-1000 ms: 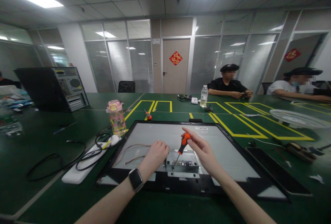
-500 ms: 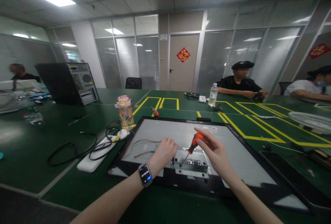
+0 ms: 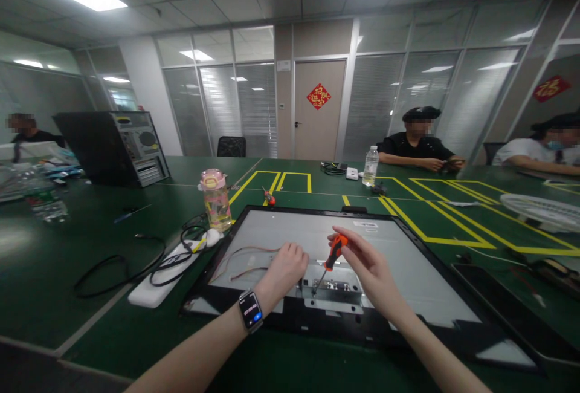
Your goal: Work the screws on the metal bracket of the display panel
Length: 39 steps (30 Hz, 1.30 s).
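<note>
My right hand (image 3: 369,263) grips the orange and black handle of a screwdriver (image 3: 335,253) between thumb and fingers. The screwdriver leans, its shaft pointing down and left, with its tip at the left part of a silver metal bracket (image 3: 356,307). That bracket lies at the near middle of a flat display panel (image 3: 412,266) with a black frame and a grey back. My left hand (image 3: 286,269), a watch on its wrist, rests with curled fingers beside the bracket's left end; whatever its fingertips hold is hidden. Thin wires (image 3: 247,273) run across the panel left of it.
Left of the panel are a white power strip (image 3: 147,293) with black cables and a pink-lidded bottle (image 3: 216,202). A red-handled tool (image 3: 270,199) lies behind the panel, near a clear water bottle (image 3: 370,166). A computer case (image 3: 97,145) stands far left. Other people sit around the table.
The view has shifted slightly. My right hand and the screwdriver keep nearly the same pose, with the tip still at the bracket. My left hand stays beside it.
</note>
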Each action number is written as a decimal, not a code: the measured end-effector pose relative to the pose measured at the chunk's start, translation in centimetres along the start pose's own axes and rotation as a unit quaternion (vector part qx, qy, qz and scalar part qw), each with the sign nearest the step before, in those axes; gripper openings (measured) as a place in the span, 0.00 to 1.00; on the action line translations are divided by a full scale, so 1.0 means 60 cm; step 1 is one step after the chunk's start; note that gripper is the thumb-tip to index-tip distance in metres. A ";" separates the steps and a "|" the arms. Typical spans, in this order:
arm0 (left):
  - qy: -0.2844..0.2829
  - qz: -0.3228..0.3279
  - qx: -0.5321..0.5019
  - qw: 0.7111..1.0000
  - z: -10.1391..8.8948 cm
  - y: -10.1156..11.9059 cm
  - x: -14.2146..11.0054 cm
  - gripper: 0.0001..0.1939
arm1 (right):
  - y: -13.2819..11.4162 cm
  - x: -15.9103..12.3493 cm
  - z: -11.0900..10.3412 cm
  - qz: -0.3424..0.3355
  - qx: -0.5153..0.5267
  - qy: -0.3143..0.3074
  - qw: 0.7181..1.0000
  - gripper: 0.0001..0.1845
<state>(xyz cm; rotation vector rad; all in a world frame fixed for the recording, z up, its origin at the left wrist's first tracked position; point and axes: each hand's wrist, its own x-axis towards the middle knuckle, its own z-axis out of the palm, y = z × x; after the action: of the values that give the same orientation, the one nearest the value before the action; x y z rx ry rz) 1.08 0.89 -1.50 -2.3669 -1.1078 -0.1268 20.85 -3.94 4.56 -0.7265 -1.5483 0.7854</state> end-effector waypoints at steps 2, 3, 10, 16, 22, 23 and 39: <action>-0.003 -0.001 -0.002 1.000 -0.003 0.000 0.000 0.03 | -0.001 0.001 -0.002 0.006 0.020 -0.009 1.000 0.13; -0.004 -0.002 -0.004 1.000 -0.004 0.000 0.000 0.03 | 0.000 0.003 -0.004 0.009 0.026 -0.012 1.000 0.12; -0.007 0.000 -0.027 1.000 -0.006 -0.003 0.001 0.05 | 0.005 0.008 -0.010 0.048 0.057 -0.015 0.997 0.15; -0.002 -0.051 -0.201 0.978 -0.020 -0.021 -0.010 0.11 | 0.006 0.007 -0.007 0.032 0.021 0.014 0.999 0.17; -0.005 -0.088 -0.487 0.869 -0.035 -0.042 -0.016 0.14 | 0.009 0.005 -0.004 -0.041 -0.034 0.061 0.997 0.08; -0.025 -0.077 -0.510 0.857 -0.037 -0.047 -0.017 0.13 | 0.007 0.004 -0.004 -0.046 -0.042 0.060 0.996 0.09; -0.094 -0.063 -0.548 0.829 -0.035 -0.064 -0.029 0.33 | 0.019 0.006 -0.014 0.049 0.085 -0.033 0.995 0.14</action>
<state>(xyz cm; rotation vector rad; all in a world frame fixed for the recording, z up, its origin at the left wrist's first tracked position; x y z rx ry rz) -2.66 0.70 1.37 -3.3362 -1.5525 -0.7784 21.67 -2.90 3.92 -0.6591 -1.4923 1.0109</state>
